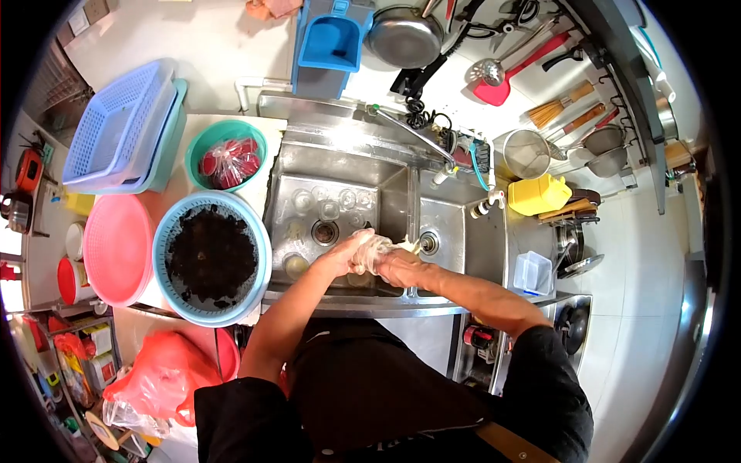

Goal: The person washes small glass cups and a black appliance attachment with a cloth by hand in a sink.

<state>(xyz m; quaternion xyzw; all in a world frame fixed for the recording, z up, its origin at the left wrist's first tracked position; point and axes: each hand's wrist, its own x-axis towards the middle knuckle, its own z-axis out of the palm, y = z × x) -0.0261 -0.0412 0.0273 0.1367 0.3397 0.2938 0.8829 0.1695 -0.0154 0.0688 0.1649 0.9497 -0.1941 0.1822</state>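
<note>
Both hands are close together over the front of the left sink basin. My left hand is closed on a pale, wet, stringy bundle. From the right, my right hand grips the same bundle, and a pale yellowish end sticks out above its fingers. What the bundle is made of cannot be made out. Several round, clear or pale items lie on the basin floor around the drain. The right basin is beside my right hand.
Left of the sink stand a blue basket of dark soaked pieces, a green bowl with a red bagged item, a pink basin and stacked baskets. A faucet, yellow jug and clear container are to the right.
</note>
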